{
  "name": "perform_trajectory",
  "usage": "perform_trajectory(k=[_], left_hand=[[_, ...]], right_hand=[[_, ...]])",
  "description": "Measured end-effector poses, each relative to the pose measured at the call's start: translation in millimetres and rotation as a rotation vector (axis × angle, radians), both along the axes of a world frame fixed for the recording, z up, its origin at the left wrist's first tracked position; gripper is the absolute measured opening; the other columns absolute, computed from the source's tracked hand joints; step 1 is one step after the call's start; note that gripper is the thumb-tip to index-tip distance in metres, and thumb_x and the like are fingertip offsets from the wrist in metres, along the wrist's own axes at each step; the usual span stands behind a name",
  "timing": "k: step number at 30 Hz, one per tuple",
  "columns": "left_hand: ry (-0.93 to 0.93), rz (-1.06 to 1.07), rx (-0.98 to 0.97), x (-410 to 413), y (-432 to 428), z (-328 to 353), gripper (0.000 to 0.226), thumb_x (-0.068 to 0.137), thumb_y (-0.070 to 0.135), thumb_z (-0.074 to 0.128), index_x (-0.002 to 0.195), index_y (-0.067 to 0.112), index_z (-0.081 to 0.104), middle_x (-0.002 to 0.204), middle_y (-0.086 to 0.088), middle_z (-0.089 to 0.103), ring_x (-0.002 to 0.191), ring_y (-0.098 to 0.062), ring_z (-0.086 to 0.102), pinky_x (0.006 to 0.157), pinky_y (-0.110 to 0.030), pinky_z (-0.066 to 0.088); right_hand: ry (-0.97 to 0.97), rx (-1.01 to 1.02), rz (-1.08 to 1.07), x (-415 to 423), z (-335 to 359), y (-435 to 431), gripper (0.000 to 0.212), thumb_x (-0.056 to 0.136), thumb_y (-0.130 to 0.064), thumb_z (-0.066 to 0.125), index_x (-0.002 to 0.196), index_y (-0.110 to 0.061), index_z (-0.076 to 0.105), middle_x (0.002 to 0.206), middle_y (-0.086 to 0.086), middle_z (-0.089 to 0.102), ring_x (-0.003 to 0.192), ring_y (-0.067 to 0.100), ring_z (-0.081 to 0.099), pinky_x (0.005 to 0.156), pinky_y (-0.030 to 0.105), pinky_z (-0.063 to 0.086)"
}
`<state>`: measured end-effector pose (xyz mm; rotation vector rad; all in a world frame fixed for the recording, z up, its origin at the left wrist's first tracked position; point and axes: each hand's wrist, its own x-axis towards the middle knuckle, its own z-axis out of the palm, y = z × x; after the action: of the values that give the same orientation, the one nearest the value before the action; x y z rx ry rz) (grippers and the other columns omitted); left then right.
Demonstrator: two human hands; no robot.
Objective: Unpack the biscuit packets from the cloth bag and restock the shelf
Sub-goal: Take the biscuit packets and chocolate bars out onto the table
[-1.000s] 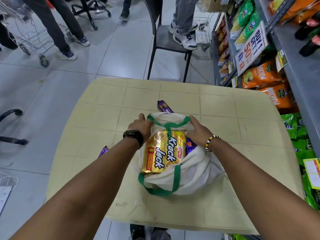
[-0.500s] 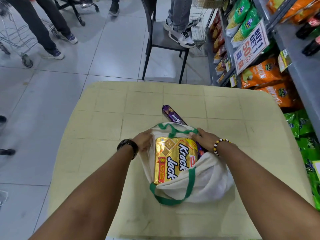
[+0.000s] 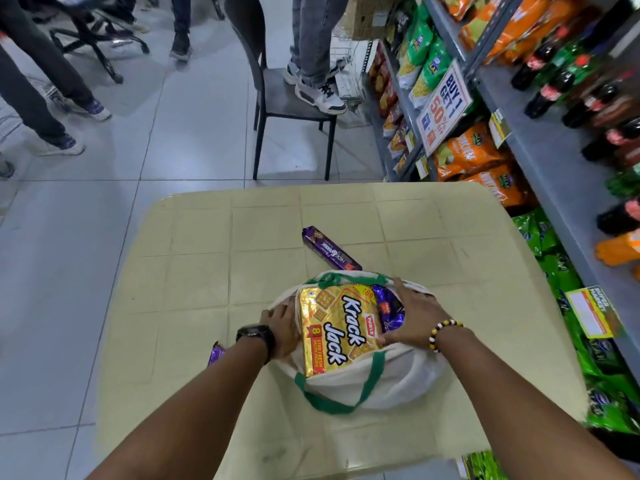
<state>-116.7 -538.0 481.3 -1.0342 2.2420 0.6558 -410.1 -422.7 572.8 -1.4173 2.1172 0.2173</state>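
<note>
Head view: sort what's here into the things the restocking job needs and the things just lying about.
Job:
cloth bag
Krack Jack pack
purple packets: one on the table, one in the bag
shelf
left hand, right hand, both at the bag mouth

Lying about:
chair
promo sign

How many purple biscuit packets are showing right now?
3. One lies on the table beyond the bag, one sits inside the bag beside the gold packet, and one peeks out by the left wrist. More may be hidden inside.
</note>
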Motion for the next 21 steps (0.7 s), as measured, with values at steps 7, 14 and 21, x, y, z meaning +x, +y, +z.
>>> perform_trajectory(k=[7, 14, 21], left_hand=[[0.145, 0.287, 0.112, 4, 14, 18, 0.081, 0.09, 0.055, 0.049, 0.156, 0.032, 0.008, 0.159, -0.008, 0.029, 0.135, -0.034, 0.044, 0.109, -0.047, 0.041], [0.436, 0.343, -0.184, -15, 56, 76, 0.059, 0.093, 0.036, 0.051, 0.148, 0.024, 0.033, 0.139, -0.007, 0.048, 0.118, -0.028, 0.05, 0.096, -0.044, 0.049], [0.358, -0.292, -0.042, -86, 147, 109, 0.039, 0.094, 0.035, 0.044, 0.131, 0.025, 0.048, 0.128, -0.007, 0.055, 0.114, -0.032, 0.051, 0.092, -0.047, 0.048]], right_hand=[[-0.021, -0.104, 0.202, -12, 14, 24, 0.138, 0.044, -0.073, 0.072, 0.154, -0.035, -0.001, 0.16, -0.003, 0.027, 0.144, 0.02, 0.029, 0.117, 0.039, 0.027], [0.079, -0.154, 0.251, -20, 14, 86, 0.13, 0.05, -0.076, 0.064, 0.155, -0.022, 0.01, 0.159, 0.002, 0.025, 0.146, 0.023, 0.021, 0.121, 0.034, 0.009], [0.242, -0.066, 0.305, -28, -4, 135, 0.113, 0.056, -0.079, 0.059, 0.152, -0.027, 0.027, 0.158, 0.003, 0.032, 0.146, 0.031, 0.028, 0.116, 0.057, 0.018]])
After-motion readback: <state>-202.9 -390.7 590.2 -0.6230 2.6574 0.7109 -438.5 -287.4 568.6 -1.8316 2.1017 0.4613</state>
